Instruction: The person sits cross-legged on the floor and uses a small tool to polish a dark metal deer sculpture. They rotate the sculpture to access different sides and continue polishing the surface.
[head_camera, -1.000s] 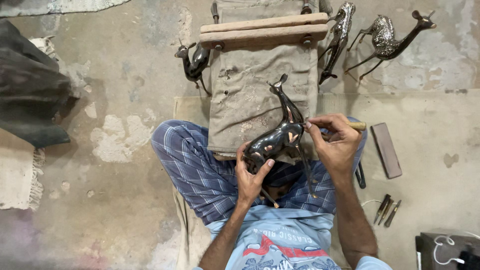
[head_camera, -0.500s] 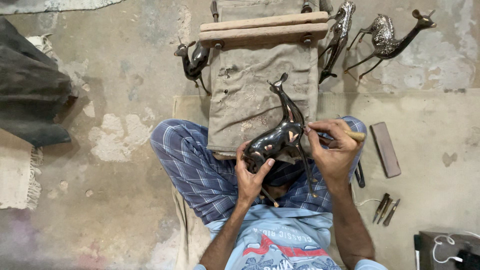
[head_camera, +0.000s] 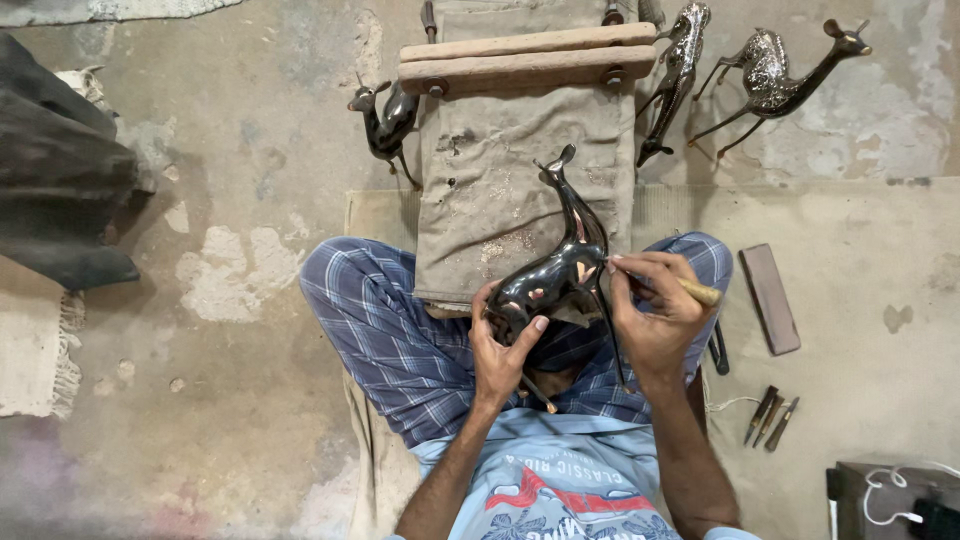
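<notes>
A person sits cross-legged on a worn concrete floor (head_camera: 250, 420), a dark metal deer (head_camera: 560, 265) propped on the lap at the near end of a dusty cloth (head_camera: 500, 180). The left hand (head_camera: 503, 345) wraps around the deer's hindquarters from below, thumb pressed against its flank, holding it tilted with the neck and head pointing away toward the wooden clamp (head_camera: 525, 58). The right hand (head_camera: 655, 310) pinches a tool (head_camera: 690, 290) with a pale wooden handle, fingers closed tight around it; its working end meets the deer's back just behind the neck, though the tip itself is too small to make out. The deer's thin legs hang down between the two wrists, over blue plaid trousers (head_camera: 400, 330).

Three more deer figures lie on the floor at the far side: a small dark one (head_camera: 385, 120) left of the cloth, one (head_camera: 675, 75) leaning by the clamp's right end, and one with a patterned body (head_camera: 775, 80) farther right. A flat brown stone (head_camera: 770, 298) rests on the mat to the right of the knee, with a few small chisels (head_camera: 770, 418) nearer the body. A dark bundle (head_camera: 60, 180) sits at the left edge.
</notes>
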